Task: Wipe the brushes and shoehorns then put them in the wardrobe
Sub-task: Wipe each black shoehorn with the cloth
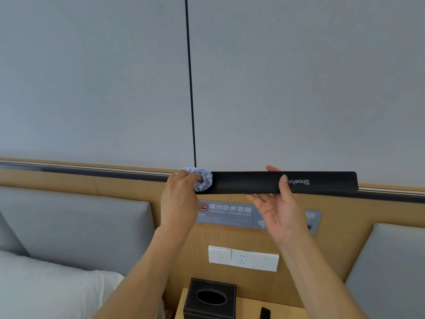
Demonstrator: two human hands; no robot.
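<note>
A long black shoehorn [248, 182] with upside-down white lettering is held level in front of the wooden headboard. My right hand [279, 204] pinches it near its right part, thumb on the front, fingers behind and below. My left hand [179, 199] holds a bunched blue-and-white cloth [203, 179] pressed against the shoehorn's left end, which the cloth covers. No brushes or wardrobe are in view.
A wooden headboard panel [119, 184] carries a no-smoking sign [226, 210] and white sockets [243, 259]. Below, a black tissue box [210, 298] and a small black object [265, 313] sit on a wooden nightstand [248, 307]. A bed with white bedding [46, 288] lies at the left.
</note>
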